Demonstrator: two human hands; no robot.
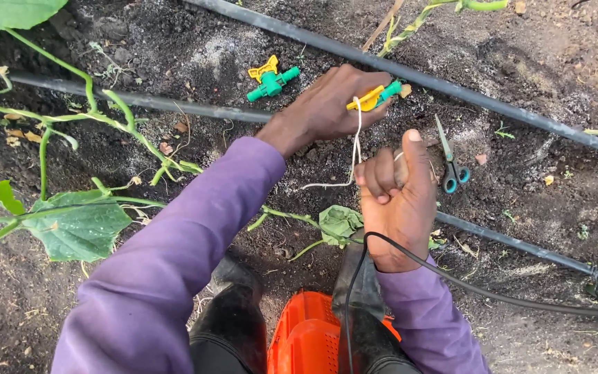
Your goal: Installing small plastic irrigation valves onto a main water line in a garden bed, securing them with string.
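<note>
Fingers of the left hand (327,107) are curled tight around a green and yellow valve (376,95), only its yellow handle and green tip poking out past the knuckles, the rest buried in the grip. The right hand (399,197) is a closed fist, thumb up, clamped on a white string (354,149) that runs up to the valve and trails a loose end onto the soil (555,62); what else sits inside that fist is hard to make out. A second valve (271,79) lies free on the soil just beyond the left hand, near a black hose (174,104). Scissors (451,163) with blue handles rest just right of the fist, blades pointing away. Another hose (493,104) crosses the top and runs off the right edge; a third (520,248) passes under the right wrist. A thin black cable (465,284) loops over that wrist and out of frame. Vines (70,221) crowd the left side; open soil lies to the right. An orange crate (306,339) sits between the boots, cut off at the bottom edge.
</note>
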